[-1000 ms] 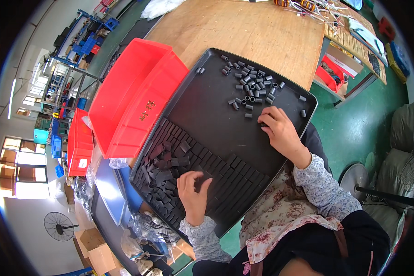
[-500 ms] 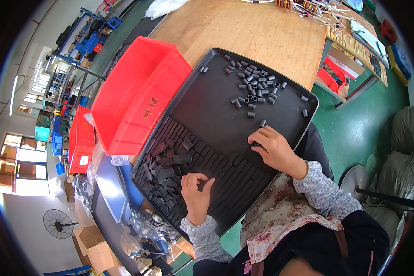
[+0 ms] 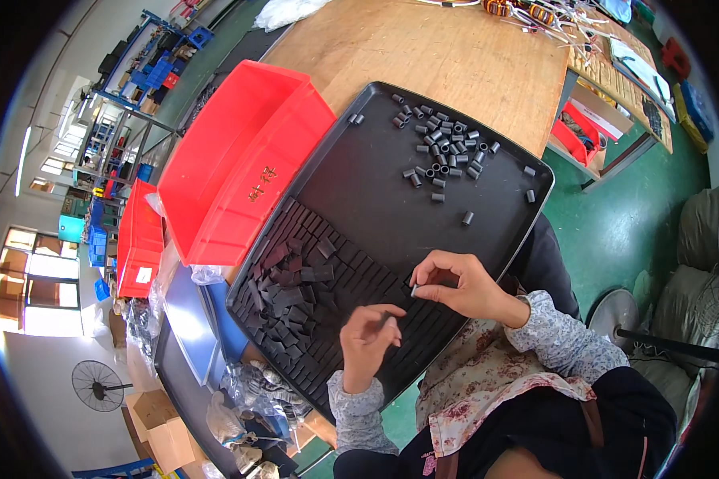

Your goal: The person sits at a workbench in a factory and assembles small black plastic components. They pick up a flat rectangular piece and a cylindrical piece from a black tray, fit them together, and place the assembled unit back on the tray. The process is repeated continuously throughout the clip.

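A black tray lies before me, with short black tubes scattered over its far right part. Flat black rectangular pieces are heaped loosely at the left, on top of closely laid rows of black blocks. My right hand pinches a small black tube over the near part of the tray; its lighter end shows at the fingertips. Close beside it, my left hand is closed in a pinch on a small dark piece, mostly hidden by the fingers. A single tube lies beyond my right hand.
A large red bin stands against the tray's left edge, with another red bin behind it. The wooden table extends beyond the tray. A blue panel and plastic bags lie to the left.
My right hand has come leftward and nearer, now with a tube at its fingertips. My left hand has moved right towards it, and its fingers have closed on a small dark piece.
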`<state>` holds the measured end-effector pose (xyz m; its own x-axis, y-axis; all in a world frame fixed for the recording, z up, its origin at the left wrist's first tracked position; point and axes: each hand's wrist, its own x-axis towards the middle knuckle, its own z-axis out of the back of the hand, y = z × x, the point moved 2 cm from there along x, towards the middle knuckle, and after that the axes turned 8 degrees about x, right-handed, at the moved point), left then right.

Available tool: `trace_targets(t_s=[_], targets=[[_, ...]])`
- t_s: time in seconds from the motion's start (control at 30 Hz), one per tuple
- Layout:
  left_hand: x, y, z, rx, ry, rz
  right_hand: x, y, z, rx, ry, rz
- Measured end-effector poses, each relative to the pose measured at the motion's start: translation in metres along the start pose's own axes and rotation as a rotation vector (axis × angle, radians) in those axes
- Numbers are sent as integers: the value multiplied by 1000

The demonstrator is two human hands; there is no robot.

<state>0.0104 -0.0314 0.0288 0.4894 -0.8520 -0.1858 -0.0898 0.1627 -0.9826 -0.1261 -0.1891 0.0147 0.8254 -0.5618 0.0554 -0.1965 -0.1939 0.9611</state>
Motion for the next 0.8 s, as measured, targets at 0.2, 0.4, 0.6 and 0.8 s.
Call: trace_targets(t_s=[0.2, 0.4, 0.6, 0.8], targets=[[3, 11, -15, -57, 47, 16, -4, -10, -10, 432, 103, -107], [0, 31, 4, 119, 229, 145, -8, -13, -14, 305, 195, -198], [1, 27, -6, 0, 189, 94, -1, 4, -5, -318, 317, 335], [0, 23, -1, 22, 133, 48, 5, 5, -13, -276, 259, 415]])
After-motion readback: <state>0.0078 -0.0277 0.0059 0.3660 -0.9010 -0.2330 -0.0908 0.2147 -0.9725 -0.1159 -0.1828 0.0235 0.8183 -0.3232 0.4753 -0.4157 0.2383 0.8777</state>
